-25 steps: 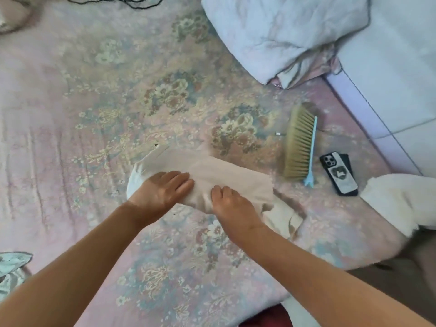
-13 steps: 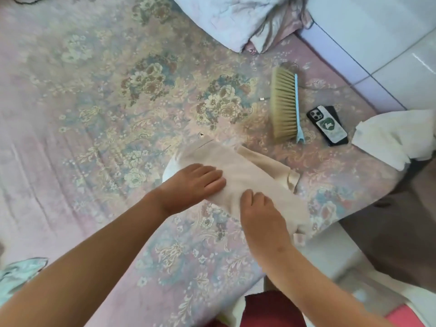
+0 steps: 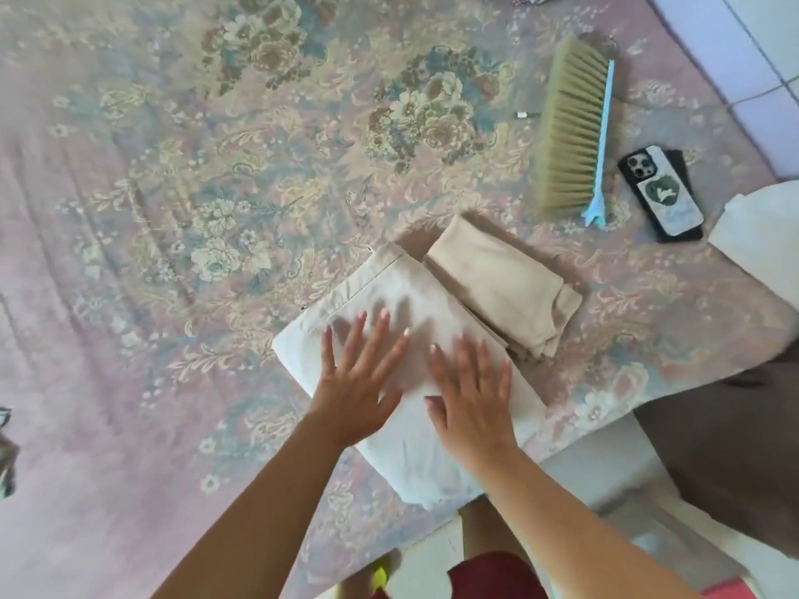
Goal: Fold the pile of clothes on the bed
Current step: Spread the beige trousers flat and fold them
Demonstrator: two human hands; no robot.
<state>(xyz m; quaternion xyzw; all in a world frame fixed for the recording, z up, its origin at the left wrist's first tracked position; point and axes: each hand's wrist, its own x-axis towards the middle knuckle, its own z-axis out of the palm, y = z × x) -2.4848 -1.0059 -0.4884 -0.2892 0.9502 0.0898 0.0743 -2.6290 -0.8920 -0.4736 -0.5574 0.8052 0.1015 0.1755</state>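
A cream-white folded garment (image 3: pixel 380 296) lies flat near the front edge of the bed (image 3: pixel 173 209). My left hand (image 3: pixel 359 373) lies on it with fingers spread and straight. Just to the right, my right hand (image 3: pixel 473 395) presses the same garment, fingers straight too. A beige folded piece (image 3: pixel 501 283) sits beside the white one, touching its far right side. Neither hand holds anything.
A straw-coloured brush with a blue handle (image 3: pixel 575 127) lies at the back right, with a phone (image 3: pixel 661 194) beside it. White cloth (image 3: pixel 761 231) drapes at the right edge. A bit of teal cloth (image 3: pixel 6 451) shows at the far left. The bed's front edge (image 3: pixel 432 529) runs close below my hands.
Both hands went from curled fingers on the beige cloth to flat, spread fingers on the white garment. The beige piece now lies folded apart to the right. The view shifted toward the bed edge.
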